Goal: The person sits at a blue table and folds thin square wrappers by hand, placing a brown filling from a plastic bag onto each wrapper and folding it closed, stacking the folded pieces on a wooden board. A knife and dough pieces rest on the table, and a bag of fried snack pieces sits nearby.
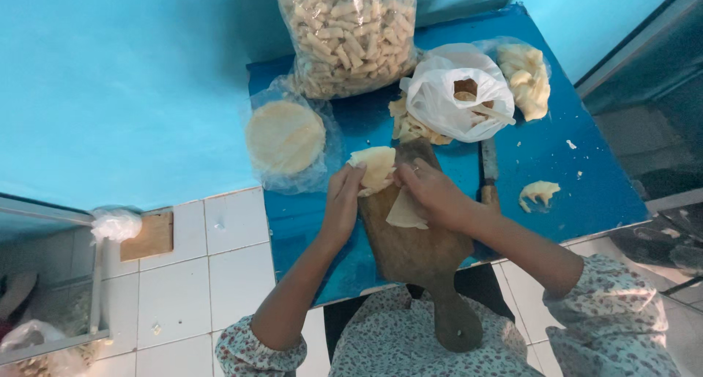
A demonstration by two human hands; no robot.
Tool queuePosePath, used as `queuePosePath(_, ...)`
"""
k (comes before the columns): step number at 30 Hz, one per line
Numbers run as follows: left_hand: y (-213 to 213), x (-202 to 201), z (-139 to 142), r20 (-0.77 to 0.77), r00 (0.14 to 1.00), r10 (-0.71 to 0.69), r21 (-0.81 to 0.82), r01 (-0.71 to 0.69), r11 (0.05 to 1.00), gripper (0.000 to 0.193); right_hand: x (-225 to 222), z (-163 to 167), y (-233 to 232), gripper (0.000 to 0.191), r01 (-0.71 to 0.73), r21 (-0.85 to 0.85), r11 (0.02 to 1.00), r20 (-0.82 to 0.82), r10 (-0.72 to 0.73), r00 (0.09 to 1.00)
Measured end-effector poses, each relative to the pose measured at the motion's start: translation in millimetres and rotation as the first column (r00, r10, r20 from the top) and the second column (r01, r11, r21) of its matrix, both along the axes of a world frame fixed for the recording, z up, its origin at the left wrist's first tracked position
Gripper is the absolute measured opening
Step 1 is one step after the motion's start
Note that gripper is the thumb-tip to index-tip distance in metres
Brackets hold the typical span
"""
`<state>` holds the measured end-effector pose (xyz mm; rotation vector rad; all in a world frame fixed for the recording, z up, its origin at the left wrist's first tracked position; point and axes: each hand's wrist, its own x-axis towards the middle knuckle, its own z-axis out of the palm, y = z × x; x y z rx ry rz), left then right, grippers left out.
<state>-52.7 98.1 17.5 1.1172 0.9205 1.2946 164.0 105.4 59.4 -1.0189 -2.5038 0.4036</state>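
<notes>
Cutting board [417,252]: worn matt wood. Tabletop [578,179] beneath it: smooth blue finish. Bag [458,102] beyond the board: thin glossy white plastic.

Single head-worn view, looking steeply down — close over blue table [586,179]

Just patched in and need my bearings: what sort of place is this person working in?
Probably a small home or cottage food-prep corner. A blue table stands against a blue wall over white floor tiles; a big clear bag of finished rolls sits behind the wooden board, where both hands fold a pale wrapper.
</notes>
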Motion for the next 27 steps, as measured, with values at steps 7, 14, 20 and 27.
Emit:
queuePosePath(7,1.8,1.3,-1.8,-0.042,0.999,-0.005,0.035,0.006,0.999,0.045,8.9,2.5,19.4,0.027,0.080,0.002,0.997,-0.089,-0.079,0.993)
queuePosePath(14,-5.6,17.8,-11.9,0.120,0.963,-0.242,-0.059,0.250,0.966,0.056,6.1,22.2,-28.8,0.039,0.289,0.168,0.942,-0.449,-0.188,0.874)
queuePosePath(20,-28.1,27.3,-7.4,-0.338,0.909,-0.243,0.212,0.326,0.922,0.049,-21.1,7.0,-64.4,0.043,0.418,0.127,0.900,-0.512,-0.301,0.804)
queuePosePath(27,-34.1,24.8,29.0,-0.484,0.842,-0.239,0.180,0.363,0.914,0.029,-8.5,-26.9,-70.8,0.046,0.289,-0.137,0.947,-0.764,-0.287,0.578)
